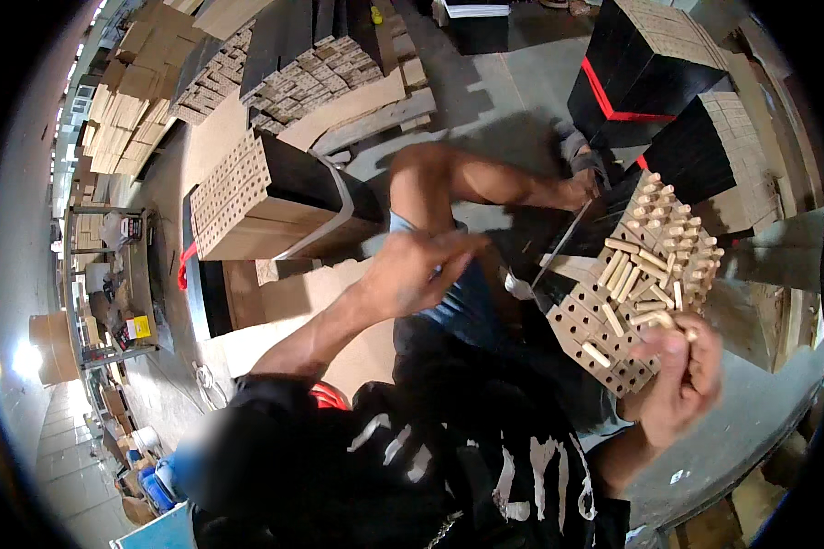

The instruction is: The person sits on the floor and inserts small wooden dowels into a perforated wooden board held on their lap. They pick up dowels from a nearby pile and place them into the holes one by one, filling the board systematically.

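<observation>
My right hand is closed in a pinch on a short wooden dowel. It is over the near right corner of a bundle of drilled boards, whose end face shows rows of holes. At that bundle's far end, many dowels stand upright in the holes. Several loose dowels lie in a pile on the middle of the face, and single ones lie nearer to me. My left hand is raised over my bent leg, away from the bundle. Its fingers are blurred, and whether they hold anything does not show.
Another strapped bundle of drilled boards is at the left. Stacks of black-sided boards stand beyond it. At the far right is a black bundle with a red strap. Cardboard lies under me; a shelf rack stands far left.
</observation>
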A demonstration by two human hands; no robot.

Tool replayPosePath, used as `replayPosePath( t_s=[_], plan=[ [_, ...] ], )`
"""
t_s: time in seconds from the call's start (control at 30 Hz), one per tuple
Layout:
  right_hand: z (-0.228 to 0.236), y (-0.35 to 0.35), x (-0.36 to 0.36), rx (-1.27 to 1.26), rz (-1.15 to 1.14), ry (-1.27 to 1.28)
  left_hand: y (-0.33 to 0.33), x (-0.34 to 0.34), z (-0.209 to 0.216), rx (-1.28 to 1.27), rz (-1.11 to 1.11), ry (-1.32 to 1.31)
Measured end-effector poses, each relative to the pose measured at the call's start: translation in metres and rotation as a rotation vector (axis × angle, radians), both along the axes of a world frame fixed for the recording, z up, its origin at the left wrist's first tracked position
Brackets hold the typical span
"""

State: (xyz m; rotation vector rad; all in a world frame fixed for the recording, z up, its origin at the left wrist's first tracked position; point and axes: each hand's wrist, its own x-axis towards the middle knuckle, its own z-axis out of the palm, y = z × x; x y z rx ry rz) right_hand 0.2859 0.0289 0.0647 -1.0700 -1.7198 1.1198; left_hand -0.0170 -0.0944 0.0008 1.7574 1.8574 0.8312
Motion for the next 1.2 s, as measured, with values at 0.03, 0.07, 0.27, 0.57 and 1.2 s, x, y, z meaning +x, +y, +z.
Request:
replayPosePath(
  t_s=[0.03, 0.07, 0.27, 0.57, 1.2],
  plan=[
    [-0.001, 0.005, 0.004, 0.01, 0.031, -0.005, -0.036, -0.017, -0.046, -0.447, -0.157, 0.333],
    [0.002, 0.008, 0.002, -0.005, -0.002, 0.015, -0.05, -0.015, -0.073, -0.756, -0.338, 0.491],
    [0.008, 0.006, 0.002, -0.051, -0.078, 0.172, -0.069, -0.011, -0.081, -0.805, -0.344, 0.334],
    [0.007, 0.03, 0.016, 0.03, -0.011, -0.055, -0.024, -0.014, -0.05, -0.482, 0.026, 0.336],
    [0.015, 0.082, -0.044, 0.82, 0.425, -1.017, 0.094, 0.036, 0.008, 0.138, 0.002, -0.271]
  ],
)
